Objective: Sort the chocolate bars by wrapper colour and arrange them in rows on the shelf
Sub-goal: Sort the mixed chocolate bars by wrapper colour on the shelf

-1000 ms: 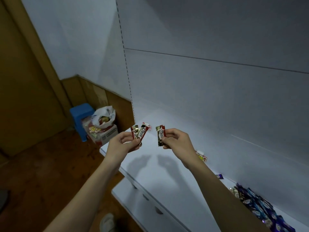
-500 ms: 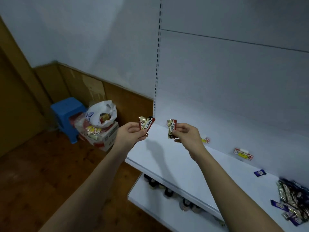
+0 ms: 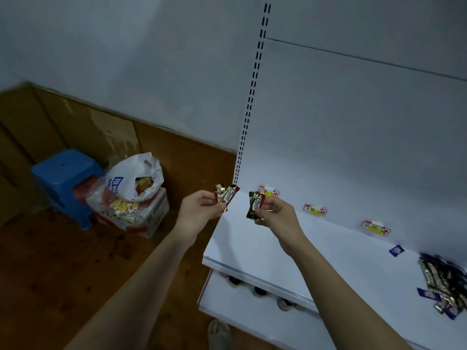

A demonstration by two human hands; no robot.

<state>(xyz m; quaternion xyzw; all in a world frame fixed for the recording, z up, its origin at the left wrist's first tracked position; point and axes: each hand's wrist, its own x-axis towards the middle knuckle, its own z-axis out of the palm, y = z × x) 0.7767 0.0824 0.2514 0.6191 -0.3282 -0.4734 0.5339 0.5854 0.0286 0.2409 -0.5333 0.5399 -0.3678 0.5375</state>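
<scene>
Chocolate bars (image 3: 226,198) pinched in left hand (image 3: 199,210), another (image 3: 255,206) in right hand (image 3: 275,218) — colour-matching; next, lay them near shelf's (image 3: 252,248) left edge.

Shelf (image 3: 316,251) bare at left — bar pile (image 3: 444,281) crowds far right.
</scene>
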